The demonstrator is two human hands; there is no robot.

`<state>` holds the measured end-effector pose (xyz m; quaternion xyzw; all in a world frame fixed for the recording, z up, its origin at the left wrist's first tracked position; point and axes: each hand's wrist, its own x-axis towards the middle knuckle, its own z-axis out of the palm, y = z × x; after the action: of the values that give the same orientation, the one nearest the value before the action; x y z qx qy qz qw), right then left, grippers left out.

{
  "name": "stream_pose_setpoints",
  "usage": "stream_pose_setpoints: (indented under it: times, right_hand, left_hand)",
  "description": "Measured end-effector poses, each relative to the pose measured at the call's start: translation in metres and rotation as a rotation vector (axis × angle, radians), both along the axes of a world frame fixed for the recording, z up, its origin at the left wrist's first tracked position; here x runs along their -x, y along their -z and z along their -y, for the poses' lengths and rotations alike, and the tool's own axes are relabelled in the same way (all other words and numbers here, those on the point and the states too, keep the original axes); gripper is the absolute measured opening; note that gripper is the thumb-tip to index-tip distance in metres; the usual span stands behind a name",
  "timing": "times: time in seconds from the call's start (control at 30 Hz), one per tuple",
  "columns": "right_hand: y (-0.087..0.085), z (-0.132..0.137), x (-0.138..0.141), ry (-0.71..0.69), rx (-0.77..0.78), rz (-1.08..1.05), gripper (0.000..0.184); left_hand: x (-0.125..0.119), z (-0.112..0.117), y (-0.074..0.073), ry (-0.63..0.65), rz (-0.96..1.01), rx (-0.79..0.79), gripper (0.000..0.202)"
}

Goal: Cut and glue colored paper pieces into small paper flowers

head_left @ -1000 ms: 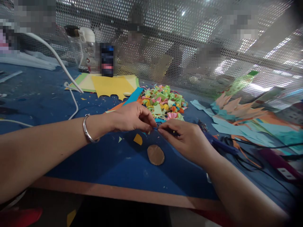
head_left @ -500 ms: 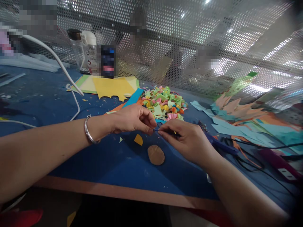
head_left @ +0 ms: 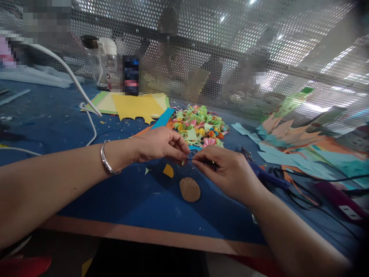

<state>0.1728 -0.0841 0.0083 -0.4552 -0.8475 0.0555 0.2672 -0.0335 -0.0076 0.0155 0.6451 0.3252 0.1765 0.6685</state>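
Observation:
My left hand (head_left: 163,145), with a silver bangle at its wrist, has thumb and fingers pinched together above the blue table. Opposite it, my right hand (head_left: 226,167) pinches too, its fingertips nearly meeting the left ones. A thin dark strand (head_left: 190,159) spans the small gap between both sets of fingertips; its exact kind is unclear. A tiny pale bit (head_left: 183,162) shows under my left fingertips. Below the hands lie a brown oval cardboard piece (head_left: 190,189) and a yellow-orange paper scrap (head_left: 168,171). My right palm is in shadow.
A heap of coloured paper cutouts (head_left: 200,125) lies behind the hands. Yellow paper (head_left: 138,105) sits left of it, near bottles (head_left: 109,63) and a phone (head_left: 131,75). Light-blue strips (head_left: 294,159), cables and a purple power strip (head_left: 341,202) are at right. A white cable (head_left: 67,69) arches at left.
Both hands keep nearly the same place and pinch. A tiny pale bit now shows below my left fingertips. My left wrist has shifted very slightly left.

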Motion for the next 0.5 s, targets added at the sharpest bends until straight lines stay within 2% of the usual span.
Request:
stream_pose_setpoints:
  times: [0.5]
  right_hand:
    - [0.0035,-0.0013,0.0017,0.01,-0.022,0.019,0.008]
  left_hand:
    - [-0.0034,-0.0018,0.0055,-0.04,0.018,-0.007,0.023]
